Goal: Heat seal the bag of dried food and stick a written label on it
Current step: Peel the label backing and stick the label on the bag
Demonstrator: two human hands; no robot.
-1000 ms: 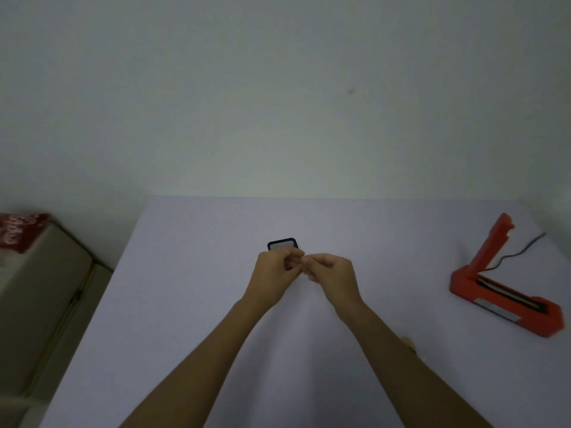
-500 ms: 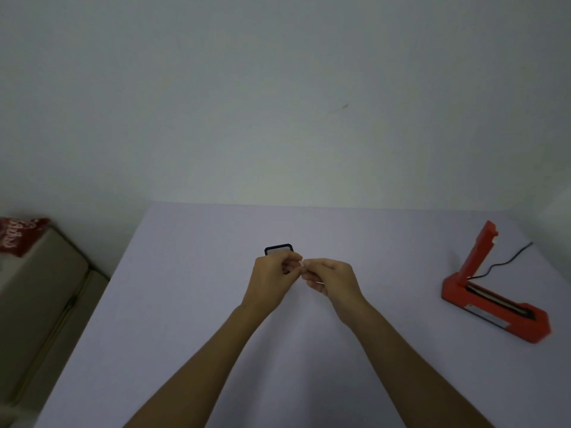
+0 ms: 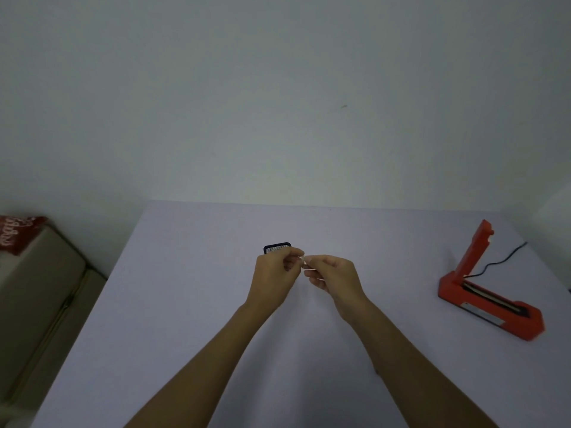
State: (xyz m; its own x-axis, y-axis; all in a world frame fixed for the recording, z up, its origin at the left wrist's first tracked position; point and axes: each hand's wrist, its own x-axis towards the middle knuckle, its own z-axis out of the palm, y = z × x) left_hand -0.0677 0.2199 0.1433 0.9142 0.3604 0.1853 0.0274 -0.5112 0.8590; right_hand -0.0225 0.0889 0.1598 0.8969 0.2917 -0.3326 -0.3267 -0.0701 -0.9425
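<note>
**Both hands meet over a small white scrap at mid-table**

The left hand (image 3: 275,278) and right hand (image 3: 332,278) come together above the middle of the table (image 3: 185,304), fingers curled, each grip pinching one end of a tiny pale piece (image 3: 302,260) between them. I take it for the label or its backing, though it is too small to be sure. It sits right at the fingertips, its short length running left to right from one hand to the other, so neither hand is nearer than the other.

Just behind the left knuckles a small dark-rimmed mesh object (image 3: 277,247) stands on the table; I cannot tell what it is. The bag of dried food is not in sight on the table.

The red heat sealer (image 3: 488,299) lies well off to the right, its arm raised, its long base angled toward the near right edge, a black cord (image 3: 506,257) trailing behind. Between hands and sealer the table is bare, with wide room toward the person. Off the left edge is a beige surface with a red packet (image 3: 18,233).
</note>
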